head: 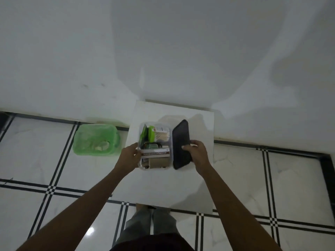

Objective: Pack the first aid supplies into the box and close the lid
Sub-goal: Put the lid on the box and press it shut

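Clear plastic box [155, 146] sitting open on a white tabletop, packed full. Inside: green packet [144, 133] standing at far left, green-capped tub of cotton swabs [159, 135] lying at the far end, white carton [155, 153] lying across the middle, tan roll [158, 163] nearest. Black lid [181, 144] lying just right of the box, tilted.

a home room: glossy tiled floor [235, 178], plain white wall [163, 42], green plastic basket [96, 139].

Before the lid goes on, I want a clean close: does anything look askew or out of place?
Nothing spilled. The lid is tilted beside the box, in the right hand; a white carton lies across the top.
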Demonstrator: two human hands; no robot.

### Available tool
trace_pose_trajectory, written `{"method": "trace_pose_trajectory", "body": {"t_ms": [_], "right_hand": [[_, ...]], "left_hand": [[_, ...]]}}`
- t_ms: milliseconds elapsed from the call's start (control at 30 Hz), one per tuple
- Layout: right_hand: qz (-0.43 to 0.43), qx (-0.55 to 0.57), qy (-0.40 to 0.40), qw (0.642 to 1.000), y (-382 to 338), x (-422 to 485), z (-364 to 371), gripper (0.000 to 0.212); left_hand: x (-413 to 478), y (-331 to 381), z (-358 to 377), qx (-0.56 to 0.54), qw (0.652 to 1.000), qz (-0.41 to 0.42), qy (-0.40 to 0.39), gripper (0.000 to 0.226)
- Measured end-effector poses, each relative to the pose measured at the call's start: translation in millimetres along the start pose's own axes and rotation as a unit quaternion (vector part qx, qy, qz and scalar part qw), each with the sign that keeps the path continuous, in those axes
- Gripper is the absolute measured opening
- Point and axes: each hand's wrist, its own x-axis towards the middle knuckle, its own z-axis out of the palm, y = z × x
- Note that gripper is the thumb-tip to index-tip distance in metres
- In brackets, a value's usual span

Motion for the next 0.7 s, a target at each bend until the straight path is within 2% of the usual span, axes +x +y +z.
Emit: {"method": "trace_pose_trajectory", "body": {"t_ms": [67,133,233,300,433,500,600,667,700], "right_hand": [[-0.055,-0.035,-0.007,0.998,-27,-12,2,0.036],[-0.138,-0.081,0.020,0.987,-44,-25,13,0.030],[-0.245,-0.154,0.042,0.956,-56,-44,40,0.033],[-0.267,-0.226,0.038,0.936,-53,-51,63,0.040],[-0.312,-0.330,0.034,0.890,-31,-57,105,0.046],[-0.308,-0.339,0.022,0.889,-22,-58,117,0.041],[-0.307,-0.310,-0.011,0.900,-16,-54,120,0.030],[-0.301,-0.275,0.002,0.913,-14,-51,112,0.027],[-0.295,-0.263,0.036,0.918,-12,-49,105,0.026]], "left_hand": [[6,6,8,0.003,1.000,0.006,-0.018,0.018],[12,7,16,0.010,1.000,0.010,-0.023,0.021],[13,11,23,0.048,0.998,0.023,-0.032,0.054],[10,13,27,0.083,0.995,0.032,-0.053,0.064],[6,16,23,0.083,0.993,0.004,-0.083,0.021],[1,13,17,-0.022,0.999,-0.010,-0.049,0.025],[-6,10,11,-0.258,0.962,-0.067,0.063,0.035],[-8,10,12,-0.297,0.945,-0.092,0.105,0.026],[-9,10,14,-0.288,0.947,-0.097,0.101,0.019]]}}
